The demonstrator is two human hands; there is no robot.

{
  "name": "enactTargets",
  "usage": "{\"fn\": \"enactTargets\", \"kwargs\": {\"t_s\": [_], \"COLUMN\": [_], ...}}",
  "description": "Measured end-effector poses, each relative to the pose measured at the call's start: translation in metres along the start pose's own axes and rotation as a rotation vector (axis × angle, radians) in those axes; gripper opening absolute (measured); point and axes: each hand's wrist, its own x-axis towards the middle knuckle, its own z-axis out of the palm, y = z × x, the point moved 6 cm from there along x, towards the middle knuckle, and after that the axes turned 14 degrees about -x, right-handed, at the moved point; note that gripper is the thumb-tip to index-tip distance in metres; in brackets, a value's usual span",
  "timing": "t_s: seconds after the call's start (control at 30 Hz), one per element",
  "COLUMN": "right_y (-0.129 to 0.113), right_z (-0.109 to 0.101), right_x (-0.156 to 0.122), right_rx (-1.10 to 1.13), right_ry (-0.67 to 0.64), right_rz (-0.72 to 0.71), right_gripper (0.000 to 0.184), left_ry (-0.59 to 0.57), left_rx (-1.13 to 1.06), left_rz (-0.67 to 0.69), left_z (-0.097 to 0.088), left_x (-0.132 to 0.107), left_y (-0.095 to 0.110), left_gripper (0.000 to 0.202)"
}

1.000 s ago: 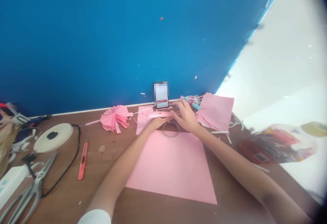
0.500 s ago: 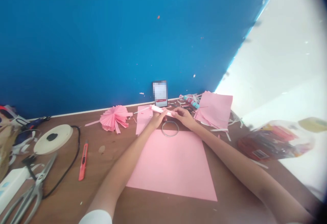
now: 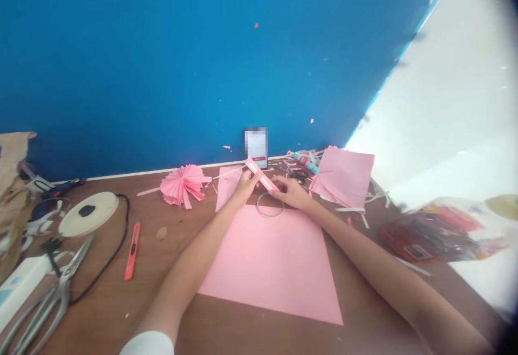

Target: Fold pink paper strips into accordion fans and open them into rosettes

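Both my hands are stretched out to the far side of the brown table (image 3: 101, 312). Between them they hold a narrow folded pink paper strip (image 3: 261, 175), tilted up to the left. My left hand (image 3: 246, 184) pinches its upper end and my right hand (image 3: 289, 192) grips its lower end. Just under the hands lies a thin metal ring (image 3: 270, 204), at the top edge of a large flat pink paper sheet (image 3: 275, 258). A phone (image 3: 256, 147) leans against the blue wall behind the strip.
A pink paper fan rosette (image 3: 182, 184) lies to the left, and a stack of pink sheets (image 3: 343, 174) with scissors (image 3: 297, 173) and a glue tube (image 3: 305, 163) to the right. An orange cutter (image 3: 132, 248), large shears (image 3: 44, 304), a tape roll (image 3: 87, 213) and a cable sit at left. A plastic bag (image 3: 441, 228) sits at right.
The folded pink strip has been lifted off the table and tilted up to the left between both hands. My right hand has drawn back toward the ring.
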Motion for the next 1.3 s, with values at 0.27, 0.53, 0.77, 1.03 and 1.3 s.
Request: {"fn": "enactTargets", "kwargs": {"t_s": [0.27,0.53,0.77,1.03,1.3], "right_y": [0.004,0.000,-0.001,-0.018,-0.023], "right_z": [0.002,-0.001,0.004,0.024,-0.018], "right_x": [-0.002,-0.003,-0.001,-0.002,-0.002], "right_rx": [0.278,0.246,0.303,0.481,0.030], "right_ry": [-0.109,-0.066,-0.103,-0.183,0.337], "right_rz": [0.063,0.069,0.047,0.111,0.103], "right_gripper": [0.039,0.054,0.057,0.039,0.024], "left_ry": [0.062,0.124,-0.028,-0.157,-0.227], "left_rx": [-0.042,-0.083,0.013,-0.054,-0.082], "left_rz": [-0.004,0.002,-0.029,-0.093,-0.190], "left_z": [0.000,-0.006,0.009,0.017,0.021], "left_x": [0.002,0.001,-0.001,-0.003,-0.004], "left_y": [0.003,0.006,0.005,0.010,0.006], "left_gripper": [0.036,0.037,0.039,0.049,0.053]}}
